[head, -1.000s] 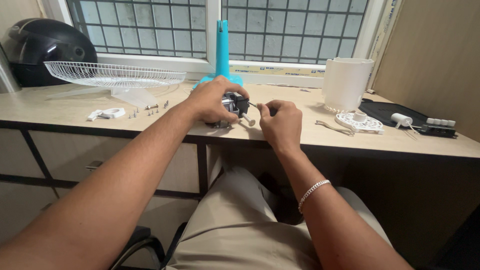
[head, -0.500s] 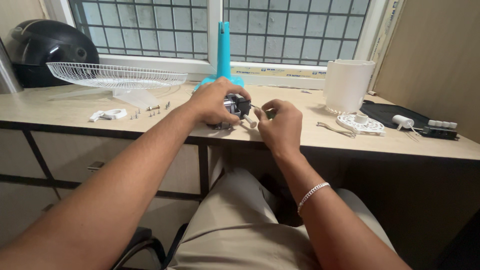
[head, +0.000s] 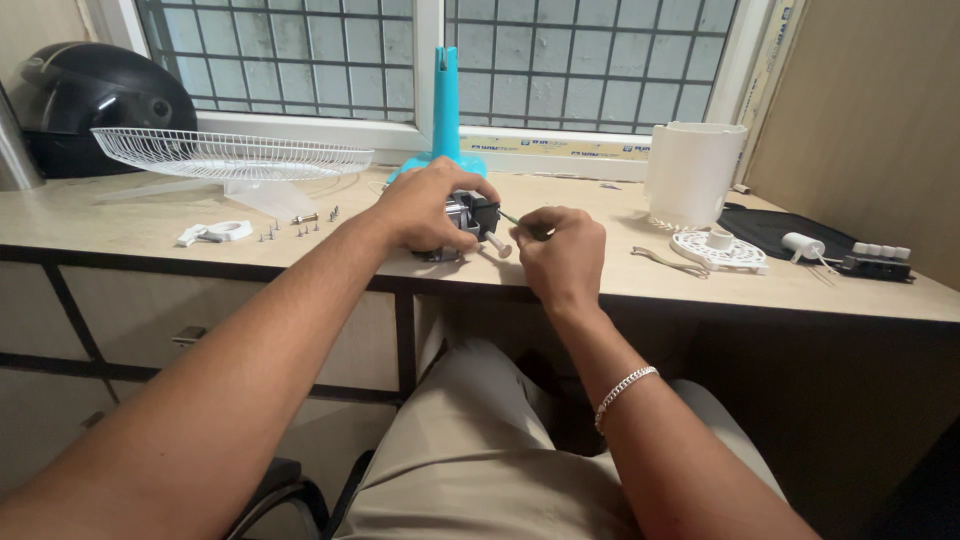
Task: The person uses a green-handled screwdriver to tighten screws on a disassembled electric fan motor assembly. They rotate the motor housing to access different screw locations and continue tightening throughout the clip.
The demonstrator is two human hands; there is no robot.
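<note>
Left grip (head: 428,205) over motor (head: 468,215), right grip (head: 560,250) beside.

On the pale beige, faintly grained desk (head: 120,225), the small motor (head: 470,215) near the front edge shows black and silvery metal, with a white shaft tip. A turquoise stand (head: 446,110) rises at the back edge. The wire guard (head: 230,155) towards the left end is white mesh; the cylinder housing (head: 694,172) and round slotted disc (head: 718,250) towards the right end are white too. A glossy black helmet (head: 95,100) sits in the back left corner, a black mat (head: 775,228) at the right end.
</note>
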